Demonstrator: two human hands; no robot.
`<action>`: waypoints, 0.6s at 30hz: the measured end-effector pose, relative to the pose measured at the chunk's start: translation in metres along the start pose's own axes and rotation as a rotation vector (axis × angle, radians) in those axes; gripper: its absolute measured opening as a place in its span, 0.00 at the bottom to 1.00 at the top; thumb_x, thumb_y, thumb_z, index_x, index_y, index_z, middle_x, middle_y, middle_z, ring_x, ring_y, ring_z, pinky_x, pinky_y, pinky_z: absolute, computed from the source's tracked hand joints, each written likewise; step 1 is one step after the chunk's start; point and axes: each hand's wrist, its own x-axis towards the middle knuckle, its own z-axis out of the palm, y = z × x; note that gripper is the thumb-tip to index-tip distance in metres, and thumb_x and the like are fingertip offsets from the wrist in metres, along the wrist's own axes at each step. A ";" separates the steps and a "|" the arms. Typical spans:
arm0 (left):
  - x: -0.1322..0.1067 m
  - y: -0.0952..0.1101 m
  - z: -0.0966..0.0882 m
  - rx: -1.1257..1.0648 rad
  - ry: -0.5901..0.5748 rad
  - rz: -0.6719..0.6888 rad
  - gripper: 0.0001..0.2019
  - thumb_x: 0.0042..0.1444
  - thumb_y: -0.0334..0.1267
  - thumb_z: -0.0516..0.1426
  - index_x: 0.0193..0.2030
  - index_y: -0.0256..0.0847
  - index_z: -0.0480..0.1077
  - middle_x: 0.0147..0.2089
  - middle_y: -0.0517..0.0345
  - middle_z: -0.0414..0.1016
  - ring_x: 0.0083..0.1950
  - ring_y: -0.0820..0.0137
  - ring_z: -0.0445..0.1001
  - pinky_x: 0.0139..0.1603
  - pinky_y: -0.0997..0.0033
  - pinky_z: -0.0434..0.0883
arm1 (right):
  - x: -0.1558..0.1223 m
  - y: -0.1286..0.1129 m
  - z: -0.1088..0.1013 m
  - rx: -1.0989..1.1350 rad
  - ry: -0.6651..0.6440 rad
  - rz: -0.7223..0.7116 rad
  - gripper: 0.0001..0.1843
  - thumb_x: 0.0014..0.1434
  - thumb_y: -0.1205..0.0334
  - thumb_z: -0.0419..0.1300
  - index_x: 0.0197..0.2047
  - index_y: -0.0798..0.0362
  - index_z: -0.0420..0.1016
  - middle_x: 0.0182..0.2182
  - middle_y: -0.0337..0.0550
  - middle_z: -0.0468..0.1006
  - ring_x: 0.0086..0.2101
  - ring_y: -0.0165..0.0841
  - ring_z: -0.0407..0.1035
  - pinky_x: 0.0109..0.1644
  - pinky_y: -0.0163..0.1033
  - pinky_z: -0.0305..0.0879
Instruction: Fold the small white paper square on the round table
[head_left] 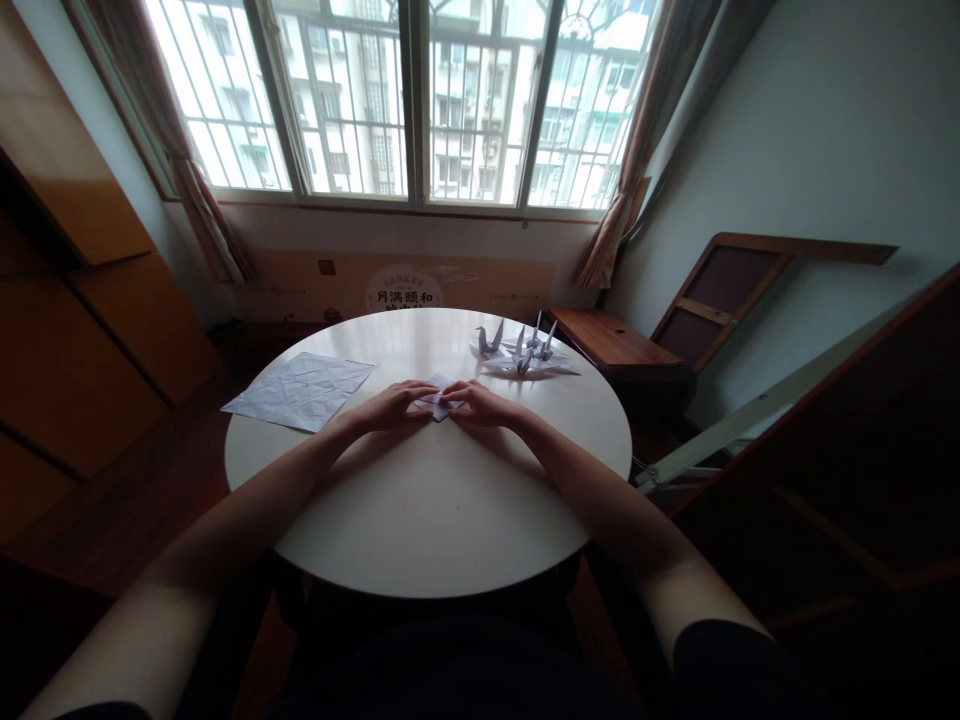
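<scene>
While a few cranes [525, 357] sit done, left hand [390, 408] and right hand [480, 405] pinch a half-folded paper [437, 402], grip tight; sheet [300, 390] waits.

The scene is viewed from a single head-worn camera, pointed forward and down across the round table [450, 520], which is seen at close range. The left hand [390, 408] and right hand [481, 404] are caught close to mid-frame; the window [405, 100] is framed at 12 o'clock.
</scene>
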 end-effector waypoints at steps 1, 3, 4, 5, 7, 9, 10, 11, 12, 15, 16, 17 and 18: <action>0.000 0.003 0.001 -0.022 -0.024 0.012 0.23 0.62 0.47 0.58 0.61 0.40 0.70 0.61 0.45 0.73 0.63 0.57 0.71 0.64 0.57 0.68 | 0.000 0.000 0.000 0.001 0.001 0.002 0.18 0.58 0.64 0.65 0.52 0.51 0.81 0.52 0.53 0.78 0.52 0.45 0.71 0.59 0.51 0.65; 0.001 0.007 0.002 -0.046 -0.049 0.014 0.23 0.63 0.47 0.57 0.62 0.41 0.69 0.62 0.47 0.73 0.64 0.57 0.71 0.65 0.57 0.67 | -0.001 -0.001 0.000 0.005 0.002 0.007 0.18 0.58 0.64 0.65 0.53 0.52 0.81 0.53 0.54 0.78 0.52 0.45 0.71 0.59 0.50 0.65; 0.001 0.009 0.001 -0.055 -0.056 0.013 0.23 0.63 0.47 0.57 0.62 0.42 0.70 0.62 0.48 0.73 0.64 0.58 0.71 0.65 0.58 0.67 | -0.001 -0.001 0.000 0.007 0.002 0.007 0.18 0.58 0.64 0.65 0.53 0.52 0.81 0.53 0.54 0.78 0.52 0.45 0.71 0.59 0.50 0.65; 0.001 0.010 0.000 -0.064 -0.058 0.014 0.23 0.63 0.47 0.57 0.62 0.43 0.70 0.62 0.48 0.73 0.63 0.59 0.71 0.65 0.59 0.68 | -0.001 -0.001 0.000 0.010 0.002 0.003 0.18 0.58 0.64 0.64 0.53 0.51 0.81 0.52 0.53 0.78 0.52 0.44 0.71 0.59 0.50 0.65; 0.001 0.010 -0.002 -0.082 -0.052 0.023 0.21 0.63 0.47 0.57 0.61 0.43 0.71 0.62 0.49 0.73 0.62 0.59 0.72 0.63 0.61 0.69 | -0.001 -0.001 0.000 0.013 0.002 -0.005 0.18 0.58 0.64 0.64 0.53 0.50 0.81 0.52 0.53 0.78 0.52 0.44 0.72 0.59 0.50 0.65; 0.001 0.009 -0.003 -0.089 -0.045 0.035 0.20 0.63 0.46 0.57 0.60 0.43 0.73 0.61 0.48 0.74 0.61 0.59 0.74 0.62 0.62 0.71 | 0.000 0.000 0.000 0.014 0.006 -0.003 0.18 0.58 0.64 0.64 0.52 0.50 0.81 0.52 0.53 0.78 0.52 0.44 0.72 0.59 0.50 0.65; 0.001 0.008 -0.003 -0.086 -0.044 0.040 0.20 0.63 0.46 0.57 0.59 0.43 0.73 0.61 0.48 0.74 0.60 0.59 0.74 0.61 0.62 0.71 | 0.000 0.000 0.000 0.014 0.007 0.001 0.18 0.58 0.64 0.64 0.52 0.50 0.81 0.52 0.53 0.78 0.52 0.44 0.72 0.59 0.50 0.65; 0.001 0.008 -0.003 -0.080 -0.044 0.042 0.20 0.64 0.46 0.56 0.59 0.42 0.73 0.60 0.47 0.74 0.60 0.59 0.75 0.60 0.62 0.72 | 0.000 0.001 0.000 0.014 0.007 0.007 0.17 0.58 0.64 0.64 0.52 0.51 0.81 0.52 0.54 0.78 0.52 0.44 0.72 0.59 0.50 0.65; 0.001 0.008 -0.003 -0.076 -0.045 0.044 0.19 0.64 0.45 0.56 0.59 0.42 0.73 0.60 0.47 0.75 0.59 0.59 0.75 0.60 0.62 0.72 | 0.001 0.002 0.000 0.014 0.008 0.011 0.17 0.58 0.64 0.64 0.51 0.52 0.82 0.52 0.54 0.78 0.51 0.44 0.73 0.59 0.49 0.65; 0.000 0.007 -0.003 -0.080 -0.047 0.048 0.19 0.64 0.46 0.56 0.58 0.41 0.74 0.60 0.46 0.75 0.59 0.58 0.75 0.60 0.61 0.72 | 0.002 0.004 0.000 0.022 0.003 0.011 0.15 0.58 0.63 0.64 0.48 0.53 0.83 0.50 0.54 0.79 0.49 0.43 0.74 0.57 0.45 0.66; 0.000 0.006 -0.002 -0.081 -0.048 0.049 0.20 0.64 0.46 0.56 0.58 0.41 0.74 0.60 0.46 0.75 0.59 0.58 0.75 0.60 0.61 0.72 | 0.002 0.005 0.001 0.028 0.003 0.010 0.14 0.59 0.63 0.63 0.47 0.53 0.83 0.50 0.54 0.80 0.48 0.42 0.75 0.56 0.44 0.67; 0.000 0.006 -0.002 -0.079 -0.050 0.049 0.20 0.64 0.46 0.56 0.58 0.41 0.74 0.60 0.45 0.75 0.59 0.58 0.75 0.60 0.61 0.72 | 0.002 0.006 0.001 0.035 0.004 0.009 0.13 0.59 0.63 0.63 0.46 0.53 0.84 0.49 0.53 0.80 0.48 0.41 0.75 0.55 0.42 0.67; 0.000 0.005 -0.002 -0.074 -0.052 0.049 0.20 0.64 0.46 0.56 0.59 0.40 0.73 0.60 0.45 0.74 0.60 0.58 0.75 0.60 0.61 0.72 | 0.002 0.006 0.001 0.043 0.005 0.011 0.12 0.59 0.63 0.62 0.45 0.53 0.84 0.49 0.53 0.80 0.47 0.40 0.75 0.53 0.41 0.67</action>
